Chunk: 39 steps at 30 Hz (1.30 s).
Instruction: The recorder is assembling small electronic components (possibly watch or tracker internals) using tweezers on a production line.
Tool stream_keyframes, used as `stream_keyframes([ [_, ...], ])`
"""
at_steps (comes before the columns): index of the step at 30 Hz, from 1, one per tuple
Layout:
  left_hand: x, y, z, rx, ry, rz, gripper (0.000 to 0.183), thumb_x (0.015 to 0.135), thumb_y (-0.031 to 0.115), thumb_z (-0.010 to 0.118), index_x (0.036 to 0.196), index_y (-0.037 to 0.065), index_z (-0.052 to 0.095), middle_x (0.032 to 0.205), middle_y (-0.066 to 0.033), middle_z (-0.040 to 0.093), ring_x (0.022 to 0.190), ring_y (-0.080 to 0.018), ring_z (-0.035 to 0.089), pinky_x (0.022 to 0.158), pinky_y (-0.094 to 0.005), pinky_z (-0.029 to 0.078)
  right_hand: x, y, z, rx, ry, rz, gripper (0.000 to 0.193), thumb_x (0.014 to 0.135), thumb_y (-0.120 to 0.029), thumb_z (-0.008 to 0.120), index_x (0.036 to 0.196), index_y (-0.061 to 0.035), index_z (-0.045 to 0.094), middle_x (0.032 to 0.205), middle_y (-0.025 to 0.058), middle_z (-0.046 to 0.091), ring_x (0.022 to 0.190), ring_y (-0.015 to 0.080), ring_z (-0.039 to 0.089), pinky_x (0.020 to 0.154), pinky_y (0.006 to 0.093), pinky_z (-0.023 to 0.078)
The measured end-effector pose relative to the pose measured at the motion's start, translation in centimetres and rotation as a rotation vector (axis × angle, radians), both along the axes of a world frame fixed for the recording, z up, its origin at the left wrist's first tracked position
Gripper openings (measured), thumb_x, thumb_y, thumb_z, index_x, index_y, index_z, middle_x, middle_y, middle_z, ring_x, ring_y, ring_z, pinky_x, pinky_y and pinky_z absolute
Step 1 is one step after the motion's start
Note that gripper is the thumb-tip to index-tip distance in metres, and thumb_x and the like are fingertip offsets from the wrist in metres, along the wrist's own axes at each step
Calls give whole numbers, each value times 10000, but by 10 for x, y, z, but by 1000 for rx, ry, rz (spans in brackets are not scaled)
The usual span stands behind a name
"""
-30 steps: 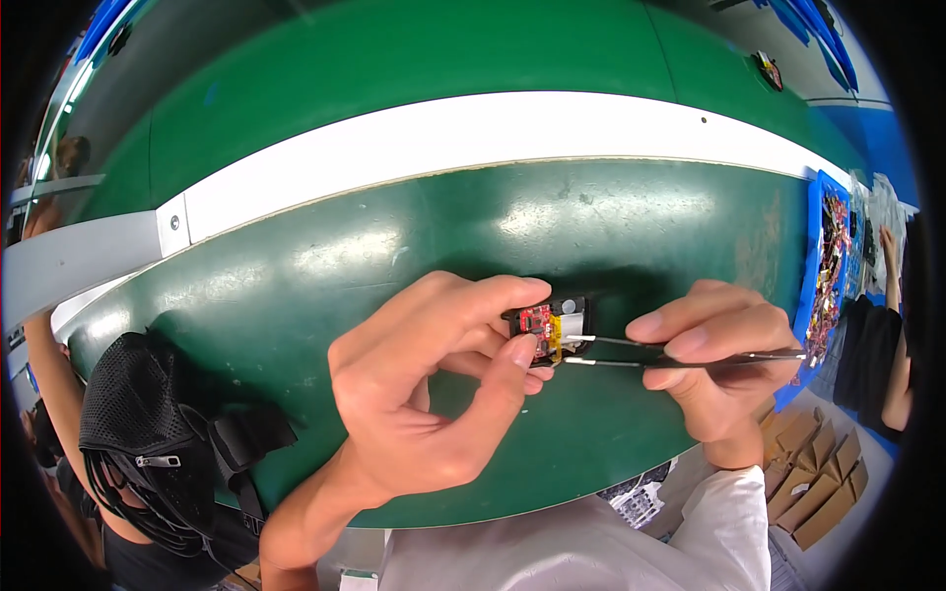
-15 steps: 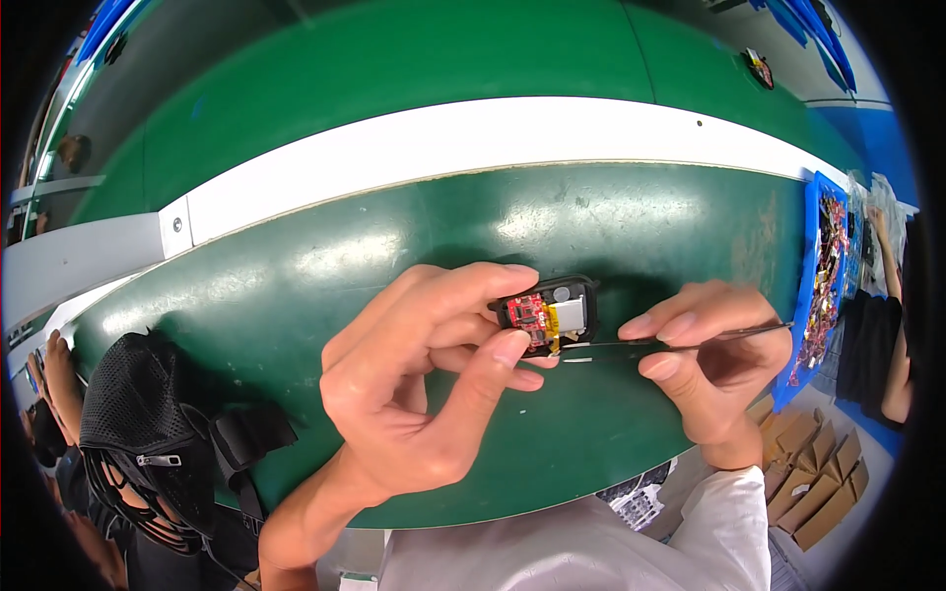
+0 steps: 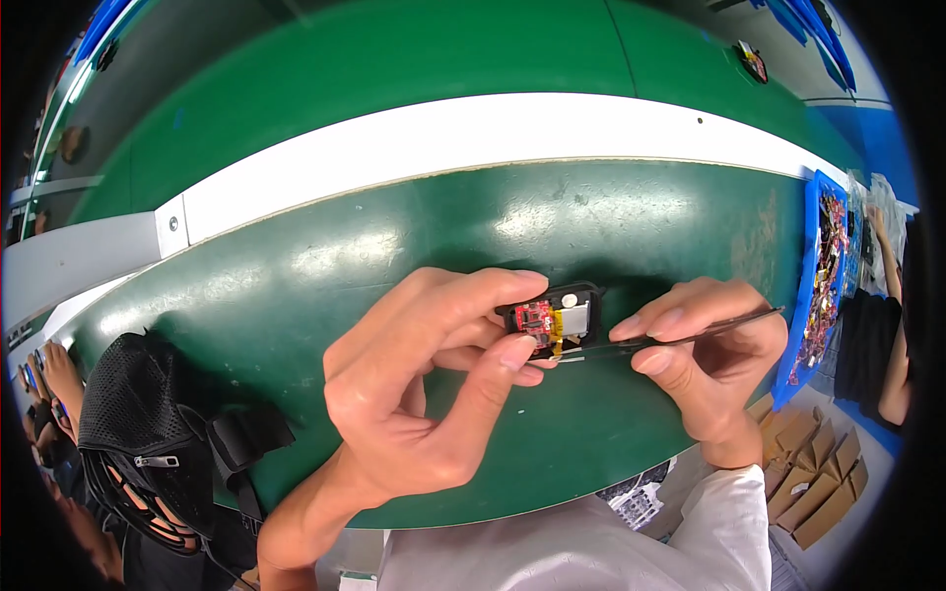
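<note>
My left hand (image 3: 419,384) grips a small black plastic housing (image 3: 595,298) by its left end, between thumb and fingers. Inside the housing lie a red circuit board (image 3: 533,317), a strip of yellow tape and a silver battery-like block (image 3: 574,319). A small pale round piece sits above the block. My right hand (image 3: 714,350) pinches dark, slender tweezers (image 3: 754,318) between thumb and fingers. Their tips reach the lower edge of the housing, near the yellow tape and my left thumb. Whether they grasp anything there is too small to tell.
At the right edge of the green table stands a blue tray (image 3: 810,266) full of small parts. Cardboard boxes (image 3: 813,483) are below it. A black mesh bag (image 3: 143,404) is at the left. Beyond the white ledge (image 3: 443,133) lies another small device (image 3: 754,63). Other people are at both sides.
The tweezers' prongs, apart before, now look closer together, and the tool has tilted a little. The housing has shifted slightly right in my left hand.
</note>
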<state>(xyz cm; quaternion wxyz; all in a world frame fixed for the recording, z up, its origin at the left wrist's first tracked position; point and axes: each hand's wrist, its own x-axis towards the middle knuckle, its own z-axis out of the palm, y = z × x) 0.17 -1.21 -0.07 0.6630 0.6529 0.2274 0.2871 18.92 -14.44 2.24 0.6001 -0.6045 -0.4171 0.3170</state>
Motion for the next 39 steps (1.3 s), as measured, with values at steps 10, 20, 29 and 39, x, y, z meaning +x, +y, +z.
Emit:
stream_keyframes([
  [10, 0, 0, -1, 39, 2, -1, 317, 905, -147, 631, 1222, -142, 641, 891, -181, 668, 734, -233, 761, 619, -266, 611, -2, 0, 0, -3, 65, -6, 115, 821, 103, 818, 883, 81, 725, 870, 189, 747, 786, 280, 781, 584, 283, 593],
  [20, 0, -2, -2, 10, -24, 2, 330, 887, -165, 599, 1208, -154, 673, 952, -207, 649, 723, -263, 762, 604, -283, 648, 6, 4, 8, -26, -161, 71, 154, 773, 66, 826, 820, -60, 754, 826, 142, 793, 648, 173, 743, 568, 244, 538],
  [29, 0, 0, -1, -2, -21, -11, 331, 897, -162, 588, 1217, -153, 669, 960, -212, 652, 724, -269, 761, 611, -291, 658, 8, 0, 11, -34, -394, 114, 209, 738, 19, 845, 802, -158, 755, 842, 46, 808, 539, 106, 673, 513, 223, 413],
  [39, -1, 0, 0, -22, -12, -3, 322, 906, -147, 592, 1219, -150, 669, 938, -208, 656, 712, -266, 763, 608, -286, 646, 4, -3, 13, -46, -506, 116, 231, 754, -67, 880, 789, -192, 689, 851, 23, 806, 503, 104, 592, 498, 254, 384],
])
